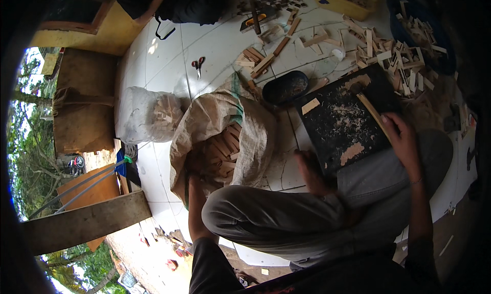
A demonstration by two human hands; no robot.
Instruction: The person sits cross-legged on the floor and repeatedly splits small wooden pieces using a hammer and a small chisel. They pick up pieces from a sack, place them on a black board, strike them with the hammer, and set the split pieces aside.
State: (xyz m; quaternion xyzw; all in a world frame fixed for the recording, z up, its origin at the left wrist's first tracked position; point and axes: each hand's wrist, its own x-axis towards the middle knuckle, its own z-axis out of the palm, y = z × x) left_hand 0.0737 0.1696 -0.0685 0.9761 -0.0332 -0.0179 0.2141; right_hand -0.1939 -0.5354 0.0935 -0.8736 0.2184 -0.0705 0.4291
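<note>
My left hand (196,162) reaches into an open woven sack (258,135) that holds many small wooden pieces (222,149). Its fingers are lost in the shade among the wood, so their grip does not show. At the right, my right hand (401,135) is closed round the wooden handle of a hammer (372,110). The hammer's dark head rests at the far side of a black board (327,127) by my crossed legs. Wood shavings and a pale wooden block (310,106) lie on the board, along with light worn patches.
A dark oval tray (285,88) stands between sack and board. Loose wood strips (394,63) pile up beside a blue tub (445,53). Scissors (198,66) lie on the tiles, near a stuffed plastic bag (148,115). Another person (189,5) sits at the back.
</note>
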